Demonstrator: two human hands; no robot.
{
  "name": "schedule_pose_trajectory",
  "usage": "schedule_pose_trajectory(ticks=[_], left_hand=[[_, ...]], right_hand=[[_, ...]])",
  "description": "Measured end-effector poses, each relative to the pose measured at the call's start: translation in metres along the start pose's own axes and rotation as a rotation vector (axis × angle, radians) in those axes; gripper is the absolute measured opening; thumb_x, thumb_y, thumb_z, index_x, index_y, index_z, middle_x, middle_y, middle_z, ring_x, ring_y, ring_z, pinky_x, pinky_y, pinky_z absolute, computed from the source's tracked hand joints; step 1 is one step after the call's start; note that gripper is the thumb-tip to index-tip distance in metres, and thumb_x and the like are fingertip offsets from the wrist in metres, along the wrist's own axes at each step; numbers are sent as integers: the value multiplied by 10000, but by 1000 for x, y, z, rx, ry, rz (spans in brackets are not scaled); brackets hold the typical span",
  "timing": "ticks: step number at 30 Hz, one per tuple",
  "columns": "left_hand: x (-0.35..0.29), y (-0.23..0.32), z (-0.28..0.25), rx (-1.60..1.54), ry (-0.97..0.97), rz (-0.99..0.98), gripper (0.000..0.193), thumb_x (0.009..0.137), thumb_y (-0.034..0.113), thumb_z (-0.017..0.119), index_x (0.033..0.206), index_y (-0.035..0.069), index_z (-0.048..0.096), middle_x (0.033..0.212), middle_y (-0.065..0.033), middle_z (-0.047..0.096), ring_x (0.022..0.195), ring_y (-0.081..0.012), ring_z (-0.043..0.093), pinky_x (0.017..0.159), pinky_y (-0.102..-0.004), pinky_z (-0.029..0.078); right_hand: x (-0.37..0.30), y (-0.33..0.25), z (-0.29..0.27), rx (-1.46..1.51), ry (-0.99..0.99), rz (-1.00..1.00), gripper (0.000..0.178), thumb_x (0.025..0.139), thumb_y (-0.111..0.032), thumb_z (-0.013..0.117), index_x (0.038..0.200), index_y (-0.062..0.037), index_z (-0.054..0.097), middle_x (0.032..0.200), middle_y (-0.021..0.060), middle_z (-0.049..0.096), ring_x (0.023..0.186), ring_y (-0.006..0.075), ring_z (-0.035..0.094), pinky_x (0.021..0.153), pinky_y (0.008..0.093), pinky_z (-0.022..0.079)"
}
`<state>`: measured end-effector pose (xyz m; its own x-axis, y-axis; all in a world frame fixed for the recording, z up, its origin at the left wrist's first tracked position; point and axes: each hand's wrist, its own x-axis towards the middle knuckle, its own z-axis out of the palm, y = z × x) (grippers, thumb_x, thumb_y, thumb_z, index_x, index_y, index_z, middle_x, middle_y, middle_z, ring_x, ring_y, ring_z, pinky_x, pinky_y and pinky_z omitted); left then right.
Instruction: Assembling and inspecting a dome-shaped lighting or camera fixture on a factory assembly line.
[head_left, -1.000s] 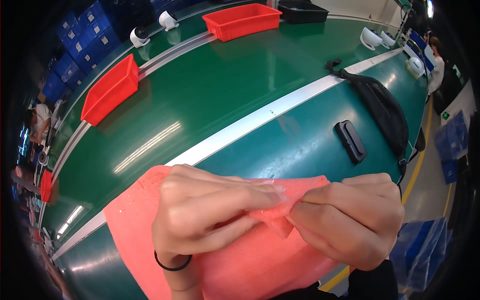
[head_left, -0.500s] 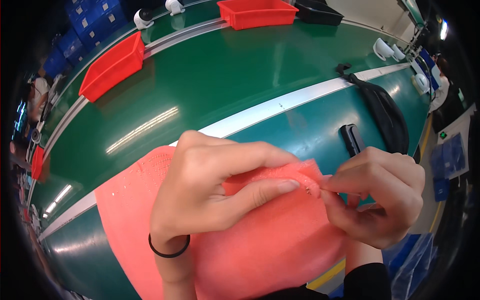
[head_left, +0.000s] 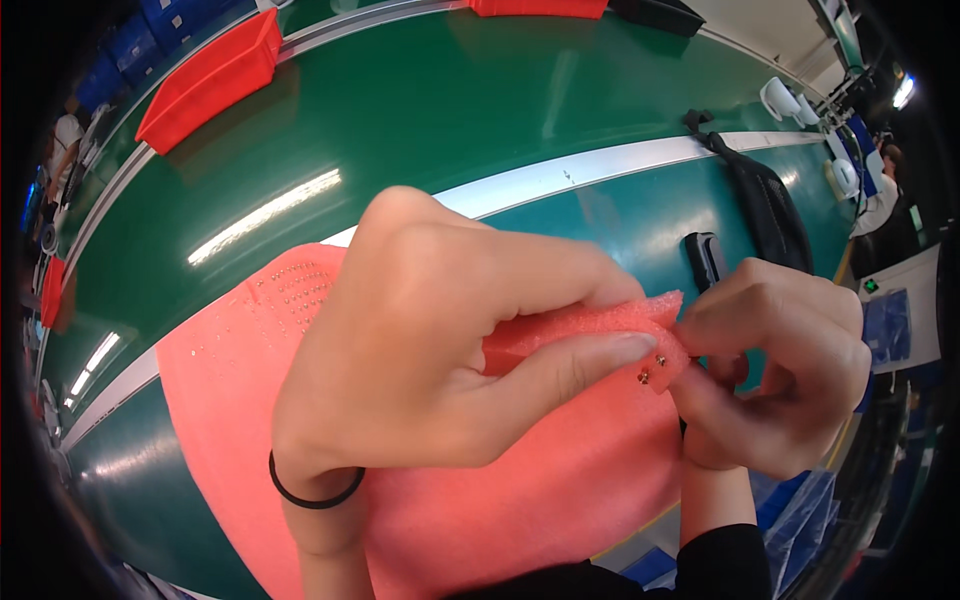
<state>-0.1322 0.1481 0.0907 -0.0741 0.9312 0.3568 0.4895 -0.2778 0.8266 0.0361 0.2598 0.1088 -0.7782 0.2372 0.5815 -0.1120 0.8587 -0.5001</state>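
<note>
A pink foam sheet (head_left: 520, 490) lies over the near bench edge. Its right part is folded up between my hands. My left hand (head_left: 430, 340) is closed, pinching the fold between thumb and index finger. Beside the left thumb tip, two tiny gold-coloured metal pieces (head_left: 652, 368) sit in the foam. My right hand (head_left: 785, 360) is closed too, its thumb and index finger pinched at the fold's right end; what lies between those fingertips is hidden. Rows of small shiny metal pieces (head_left: 303, 285) dot the sheet's far left corner.
The green bench (head_left: 400, 130) has a metal strip (head_left: 540, 180) across it. A red bin (head_left: 210, 80) stands far left; another red bin (head_left: 540, 6) and a black tray (head_left: 658, 14) are at the back. A black object (head_left: 706, 258) and a black strap-like pouch (head_left: 765, 200) lie right.
Both hands and the folded foam sit slightly farther right in the picture, and the view has shifted. Two metal pieces now show clearly by the left thumb.
</note>
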Motion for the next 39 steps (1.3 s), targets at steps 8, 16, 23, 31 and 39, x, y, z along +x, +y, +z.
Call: schedule_pose_trajectory(ticks=[8,16,23,31,39], left_hand=[[4,-4,0,16,34,22,165,659,41,695,805,-36,699,673,-98,684,500,-96,600,416,-168,396],[1,-11,-6,-47,37,115,196,679,29,690,858,-50,688,713,-131,684,580,-109,627,494,-189,429],[-1,-9,-8,-90,62,68,164,709,2,665,863,-51,684,693,-127,678,586,-115,635,496,-182,428],[3,-10,-9,-48,18,100,151,716,6,634,843,-56,687,732,-145,692,597,-128,662,480,-175,453],[1,-15,-5,-113,57,82,143,714,17,645,829,-56,688,707,-134,688,581,-109,650,469,-162,433]], right_hand=[[3,6,-4,60,-32,49,201,428,10,605,628,30,586,571,89,552,423,96,424,408,192,288],[1,9,-22,58,-147,49,197,584,32,661,777,25,621,712,102,623,493,101,478,459,195,341],[6,2,-10,99,-85,19,172,599,45,640,767,17,613,706,90,608,568,110,495,484,197,348],[7,3,-5,86,-55,69,162,605,43,619,765,27,608,681,81,604,551,95,475,477,193,340],[5,3,8,79,38,110,165,572,71,669,718,13,616,636,63,589,493,75,444,434,179,288]])
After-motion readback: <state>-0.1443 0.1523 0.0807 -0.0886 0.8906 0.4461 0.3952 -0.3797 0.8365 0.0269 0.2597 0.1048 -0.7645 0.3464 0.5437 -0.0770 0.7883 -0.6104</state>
